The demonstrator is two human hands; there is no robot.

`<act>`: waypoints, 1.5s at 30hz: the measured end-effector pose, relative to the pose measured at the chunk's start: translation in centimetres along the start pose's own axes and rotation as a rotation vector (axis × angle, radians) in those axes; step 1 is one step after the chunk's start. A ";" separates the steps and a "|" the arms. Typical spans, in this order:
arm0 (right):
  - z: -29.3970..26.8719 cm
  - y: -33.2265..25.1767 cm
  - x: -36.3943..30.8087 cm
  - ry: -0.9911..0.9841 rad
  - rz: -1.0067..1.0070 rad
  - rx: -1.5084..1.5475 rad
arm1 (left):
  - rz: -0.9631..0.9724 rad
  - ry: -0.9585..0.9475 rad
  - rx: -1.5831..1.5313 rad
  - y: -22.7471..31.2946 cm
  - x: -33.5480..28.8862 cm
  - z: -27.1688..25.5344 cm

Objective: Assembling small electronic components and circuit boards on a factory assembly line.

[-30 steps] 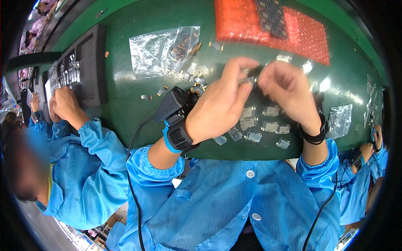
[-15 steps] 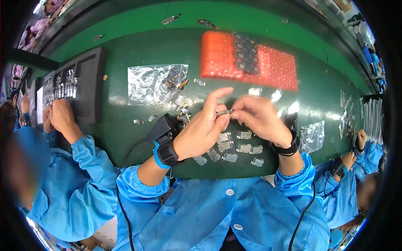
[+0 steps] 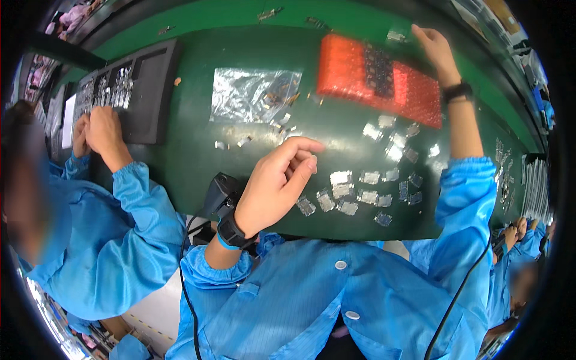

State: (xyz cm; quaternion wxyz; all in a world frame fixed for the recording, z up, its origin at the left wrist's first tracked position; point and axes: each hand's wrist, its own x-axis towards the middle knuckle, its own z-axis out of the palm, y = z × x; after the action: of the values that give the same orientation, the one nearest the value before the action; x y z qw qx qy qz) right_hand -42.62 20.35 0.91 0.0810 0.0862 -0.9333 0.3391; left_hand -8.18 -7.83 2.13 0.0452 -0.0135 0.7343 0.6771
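Observation:
My left hand (image 3: 273, 186) hovers over the near middle of the dark green table, index finger stretched out and thumb apart from it, the other fingers curled; nothing shows between them. Small silvery metal-cased circuit modules (image 3: 342, 191) lie just to its right. My right hand (image 3: 437, 53) is stretched far out at the upper right, over the bright green strip, slightly blurred. Its index finger points out and it holds nothing that I can see. Just left of those fingertips, apart from them, a small silvery circuit module (image 3: 396, 36) lies on the strip.
Red bubble wrap (image 3: 342, 69) carries a dark circuit-board panel (image 3: 379, 72). A clear plastic bag (image 3: 240, 96) holds small parts. Black trays (image 3: 159, 90) stand left, where a co-worker's hands (image 3: 105, 135) work. A black wrist-mounted device (image 3: 222, 193) sits by my left wrist.
My right hand has left the left hand and swung far to the upper right. The small module is out of my hands; one now lies on the green strip. The view has shifted.

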 end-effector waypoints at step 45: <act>5.7 -14.9 -19.0 -0.426 -0.709 -0.092 | 0.035 0.235 0.468 -2.6 -3.9 0.0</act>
State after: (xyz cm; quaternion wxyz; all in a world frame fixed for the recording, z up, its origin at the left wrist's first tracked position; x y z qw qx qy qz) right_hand -21.51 7.43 1.80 0.0017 0.4669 -0.8559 0.2225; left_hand -4.09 -8.16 -0.11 -0.0504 -0.0685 0.8713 0.4834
